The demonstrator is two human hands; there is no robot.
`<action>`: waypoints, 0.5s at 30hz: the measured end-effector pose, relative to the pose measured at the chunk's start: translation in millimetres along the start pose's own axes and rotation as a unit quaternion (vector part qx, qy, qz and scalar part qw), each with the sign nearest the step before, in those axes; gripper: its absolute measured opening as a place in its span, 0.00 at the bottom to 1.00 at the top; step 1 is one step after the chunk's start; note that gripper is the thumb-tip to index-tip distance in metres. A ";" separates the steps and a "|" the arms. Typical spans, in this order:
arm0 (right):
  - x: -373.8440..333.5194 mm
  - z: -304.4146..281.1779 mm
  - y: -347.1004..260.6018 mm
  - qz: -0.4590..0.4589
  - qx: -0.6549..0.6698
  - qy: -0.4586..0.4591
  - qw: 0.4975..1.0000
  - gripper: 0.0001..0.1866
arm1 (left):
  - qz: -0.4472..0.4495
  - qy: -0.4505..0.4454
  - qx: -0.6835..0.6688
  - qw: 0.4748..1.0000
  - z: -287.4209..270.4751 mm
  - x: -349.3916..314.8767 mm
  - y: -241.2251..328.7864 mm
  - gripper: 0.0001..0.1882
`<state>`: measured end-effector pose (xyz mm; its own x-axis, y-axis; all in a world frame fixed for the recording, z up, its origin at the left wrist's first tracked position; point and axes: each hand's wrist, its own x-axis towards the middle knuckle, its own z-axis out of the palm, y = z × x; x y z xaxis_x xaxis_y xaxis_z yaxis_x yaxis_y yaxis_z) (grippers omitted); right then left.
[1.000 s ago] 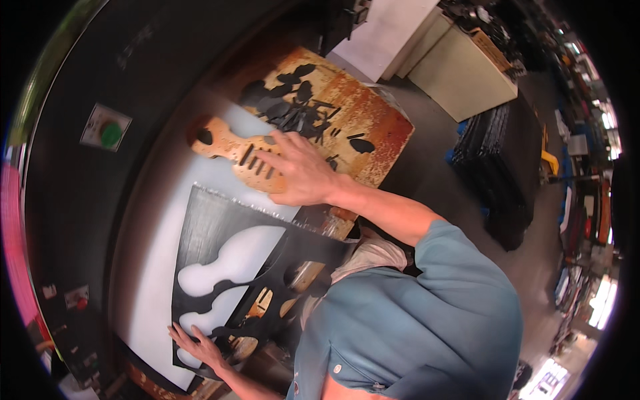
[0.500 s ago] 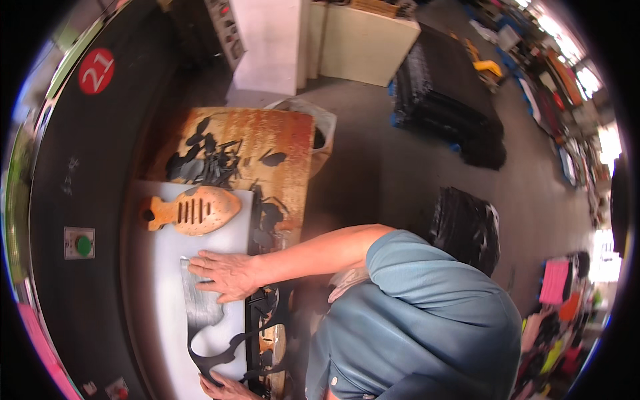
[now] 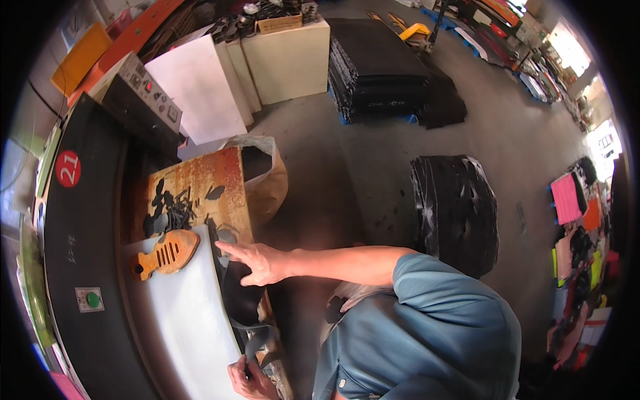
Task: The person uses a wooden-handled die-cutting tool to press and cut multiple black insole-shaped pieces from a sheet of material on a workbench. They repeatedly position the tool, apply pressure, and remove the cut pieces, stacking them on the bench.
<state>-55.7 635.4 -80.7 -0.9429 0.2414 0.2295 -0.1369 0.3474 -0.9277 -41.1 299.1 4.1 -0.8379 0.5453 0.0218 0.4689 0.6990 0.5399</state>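
Observation:
My right hand [image 3: 257, 262] is at the edge of a white board [image 3: 180, 313], its index finger stretched out and thumb apart. Just below it, a black sheet [image 3: 241, 297] lies past the board's edge, partly in shadow. A narrow curved black strip [image 3: 255, 341] runs from there toward my left hand [image 3: 252, 381]. The fingers of my left hand are closed, with a black end of the strip between them. An orange-tan cutting die [image 3: 170, 253], shaped like a shoe sole with several slots, rests on the far end of the board.
A worn wooden table [image 3: 227, 173] carries black offcuts [image 3: 172, 212]. Beside it stands an open sack [image 3: 270, 183]. The dark machine front [image 3: 100, 247] with a green button [image 3: 93, 301] borders the board. Stacked black sheets [image 3: 380, 73] and a wrapped black bundle [image 3: 457, 213] stand on the floor.
The black sheet with curved cutouts has gone from the white board to beyond its near edge. Both hands have drawn back off the board. The view has swung toward the room.

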 end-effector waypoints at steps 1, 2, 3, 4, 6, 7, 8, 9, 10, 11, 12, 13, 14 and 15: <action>-9.9 -15.4 4.6 0.023 -0.001 -0.052 0.998 0.58 | 0.050 -0.007 -0.017 0.999 8.4 4.3 1.3 0.10; -24.3 -36.8 9.5 0.047 0.000 -0.105 0.993 0.56 | 0.099 -0.013 -0.034 0.994 17.3 6.6 5.2 0.09; -40.9 -57.2 11.6 0.009 -0.036 -0.149 0.988 0.44 | 0.131 -0.016 -0.024 0.991 29.5 12.1 11.8 0.09; -57.0 -75.8 11.4 -0.066 -0.045 -0.108 0.991 0.27 | 0.033 -0.067 -0.078 0.994 36.9 6.4 24.8 0.12; -102.1 -131.2 11.0 0.023 -0.056 -0.154 0.986 0.15 | 0.132 -0.054 0.007 0.990 56.4 2.7 63.5 0.13; -124.8 -160.2 9.6 0.034 -0.088 -0.168 0.981 0.14 | 0.190 -0.038 0.053 0.980 66.5 8.2 86.0 0.12; -153.1 -187.7 6.7 0.030 -0.100 -0.140 0.985 0.14 | 0.112 -0.158 0.052 0.980 71.3 17.2 107.1 0.19; -180.1 -214.5 5.2 0.063 -0.123 -0.152 0.979 0.14 | 0.133 -0.148 0.016 0.980 79.2 20.4 130.0 0.16; -206.5 -238.8 5.1 0.129 -0.131 -0.174 0.967 0.15 | 0.146 -0.140 -0.018 0.979 88.4 24.5 152.1 0.13; -233.6 -257.1 5.6 0.176 -0.166 -0.178 0.954 0.16 | 0.207 -0.078 -0.041 0.974 103.1 26.7 174.5 0.14; -261.4 -273.1 8.1 0.174 -0.176 -0.184 0.951 0.16 | 0.194 -0.104 -0.042 0.975 111.9 26.1 192.5 0.12; -288.6 -281.9 10.9 0.147 -0.217 -0.174 0.949 0.17 | 0.208 -0.118 -0.043 0.970 122.8 25.8 209.8 0.11; -312.3 -285.3 15.2 0.147 -0.263 -0.180 0.936 0.20 | 0.216 -0.136 -0.040 0.966 134.3 24.3 225.7 0.09; -332.9 -287.9 20.8 0.131 -0.270 -0.201 0.933 0.20 | 0.202 -0.167 -0.049 0.964 144.2 20.0 239.5 0.09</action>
<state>342.8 823.1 -91.6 -0.9751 0.0611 -0.2130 0.1845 0.7560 -0.6280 94.7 544.1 12.5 -0.4483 0.8937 -0.0163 0.6960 0.3605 0.6211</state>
